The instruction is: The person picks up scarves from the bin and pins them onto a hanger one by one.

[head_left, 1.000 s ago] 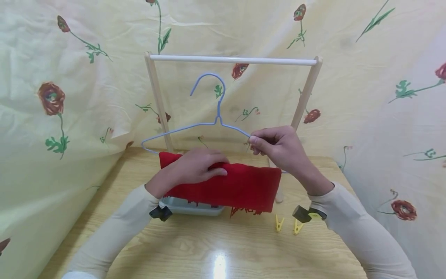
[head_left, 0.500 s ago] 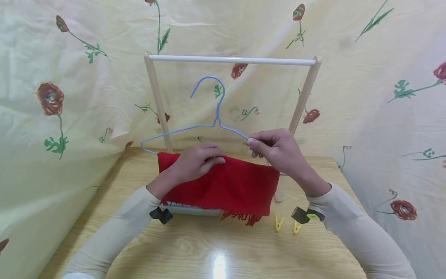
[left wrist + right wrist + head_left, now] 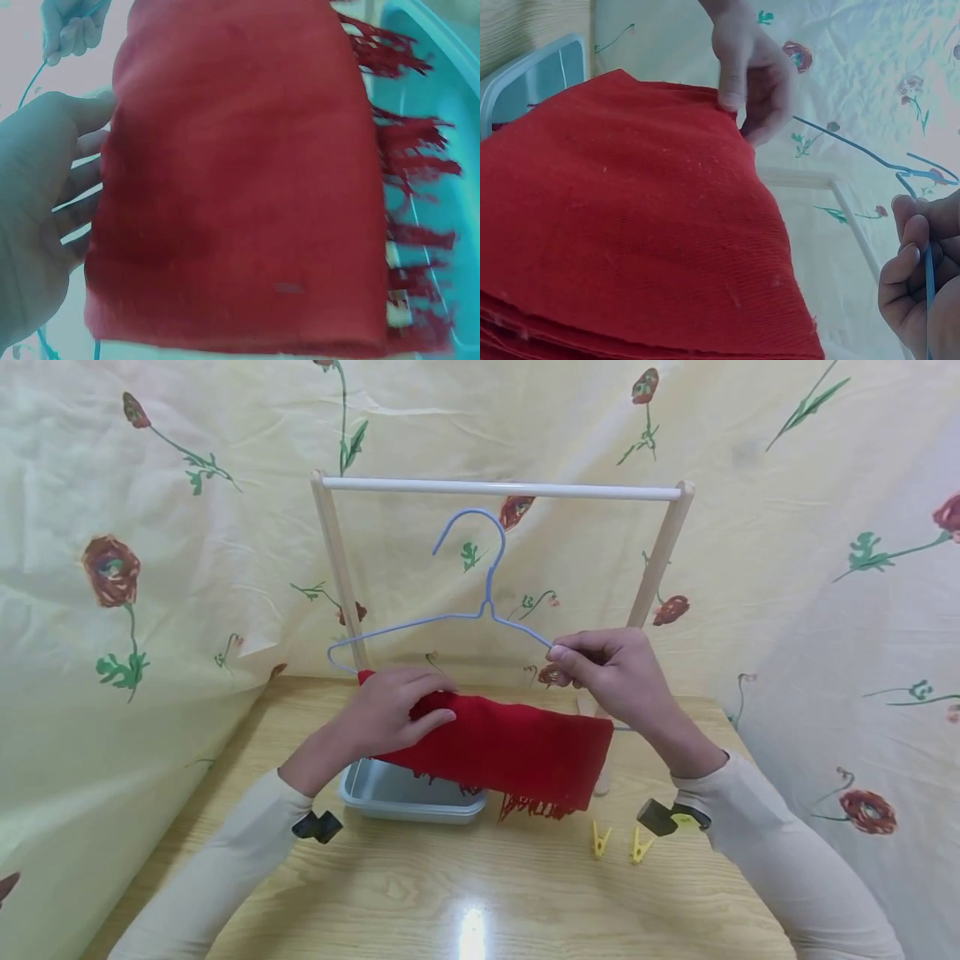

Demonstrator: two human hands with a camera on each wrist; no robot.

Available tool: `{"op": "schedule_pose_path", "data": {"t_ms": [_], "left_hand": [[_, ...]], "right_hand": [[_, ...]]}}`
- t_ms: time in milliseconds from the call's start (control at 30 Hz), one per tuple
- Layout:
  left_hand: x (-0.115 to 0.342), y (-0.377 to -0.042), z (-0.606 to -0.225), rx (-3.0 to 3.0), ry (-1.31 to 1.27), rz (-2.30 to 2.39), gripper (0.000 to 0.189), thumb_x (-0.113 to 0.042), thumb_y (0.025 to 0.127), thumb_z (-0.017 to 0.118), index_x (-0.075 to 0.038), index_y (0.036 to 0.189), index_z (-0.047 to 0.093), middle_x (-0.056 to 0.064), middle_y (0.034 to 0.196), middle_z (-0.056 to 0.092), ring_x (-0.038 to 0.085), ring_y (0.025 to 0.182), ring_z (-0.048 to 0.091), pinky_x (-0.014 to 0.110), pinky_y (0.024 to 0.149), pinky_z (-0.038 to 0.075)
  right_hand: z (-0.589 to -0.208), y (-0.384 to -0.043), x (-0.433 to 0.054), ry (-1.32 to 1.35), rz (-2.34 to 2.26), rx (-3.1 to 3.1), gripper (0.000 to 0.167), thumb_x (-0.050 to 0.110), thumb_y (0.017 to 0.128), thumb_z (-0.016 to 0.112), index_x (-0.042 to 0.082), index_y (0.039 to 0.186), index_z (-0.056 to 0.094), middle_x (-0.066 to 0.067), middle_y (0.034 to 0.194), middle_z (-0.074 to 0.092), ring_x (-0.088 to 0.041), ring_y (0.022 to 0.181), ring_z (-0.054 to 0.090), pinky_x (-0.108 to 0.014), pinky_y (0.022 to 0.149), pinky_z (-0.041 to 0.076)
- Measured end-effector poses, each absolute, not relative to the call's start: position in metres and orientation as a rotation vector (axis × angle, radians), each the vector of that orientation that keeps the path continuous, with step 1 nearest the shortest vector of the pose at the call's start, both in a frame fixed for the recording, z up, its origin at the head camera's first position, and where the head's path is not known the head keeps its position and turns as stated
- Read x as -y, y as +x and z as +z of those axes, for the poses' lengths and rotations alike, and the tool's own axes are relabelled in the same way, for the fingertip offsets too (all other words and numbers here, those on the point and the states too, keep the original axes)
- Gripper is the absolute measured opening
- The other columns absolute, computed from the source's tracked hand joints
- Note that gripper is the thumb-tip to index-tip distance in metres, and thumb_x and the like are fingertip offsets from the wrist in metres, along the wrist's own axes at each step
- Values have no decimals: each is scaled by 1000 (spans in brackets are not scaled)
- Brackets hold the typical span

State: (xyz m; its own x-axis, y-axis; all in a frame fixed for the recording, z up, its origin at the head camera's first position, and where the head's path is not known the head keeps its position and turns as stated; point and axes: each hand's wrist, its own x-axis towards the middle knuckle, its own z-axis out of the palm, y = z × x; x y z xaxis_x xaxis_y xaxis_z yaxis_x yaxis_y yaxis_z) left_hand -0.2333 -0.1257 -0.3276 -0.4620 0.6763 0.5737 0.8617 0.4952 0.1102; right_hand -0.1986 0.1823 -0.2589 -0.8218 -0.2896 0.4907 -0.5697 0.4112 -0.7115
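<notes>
A blue wire clothes hanger is held up in front of a small rack, its hook upward. My right hand pinches its right arm between thumb and fingers. A red fringed scarf hangs folded over the hanger's lower bar, its fringe dangling. My left hand is at the scarf's upper left edge; in the left wrist view its fairly straight fingers pass behind the cloth, with the thumb near the edge. The cloth covers most of the lower bar.
A pale blue plastic tray stands on the wooden table below the scarf. Two yellow clothespins lie right of it. Behind stands a wooden rack with a white rod. Flower-print cloth surrounds the table.
Hanger and right hand have shifted slightly right and up. My left hand has slid left along the scarf's upper edge, and more of the tray shows.
</notes>
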Motion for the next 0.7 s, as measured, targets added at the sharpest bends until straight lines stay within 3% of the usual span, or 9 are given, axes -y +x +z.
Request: {"op": "schedule_pose_path", "data": {"t_ms": [233,467,700], "left_hand": [[147,-234,-331,2286,-1199,-436,43,-34,89,80,-9,122,70,5,118,72,23,107,67,43,95,54],[150,-236,-336,2285,-1159,-425,43,-41,89,77,-9,118,74,5,113,74,24,103,69,43,94,54],[149,-241,-337,2139,-1242,-518,21,-18,87,82,-5,102,76,4,93,74,18,82,70,35,77,58]], "right_hand": [[-255,-198,-183,713,1349,2404,16,4,96,70,-5,108,76,-16,87,76,-11,69,69,-20,68,58],[-255,-197,-183,725,1346,2406,16,4,96,70,-5,108,76,-14,86,75,-12,70,68,-20,68,58],[-257,-198,-183,757,1362,2406,14,1,96,69,-5,107,76,-11,84,76,-15,69,68,-23,68,59]]}}
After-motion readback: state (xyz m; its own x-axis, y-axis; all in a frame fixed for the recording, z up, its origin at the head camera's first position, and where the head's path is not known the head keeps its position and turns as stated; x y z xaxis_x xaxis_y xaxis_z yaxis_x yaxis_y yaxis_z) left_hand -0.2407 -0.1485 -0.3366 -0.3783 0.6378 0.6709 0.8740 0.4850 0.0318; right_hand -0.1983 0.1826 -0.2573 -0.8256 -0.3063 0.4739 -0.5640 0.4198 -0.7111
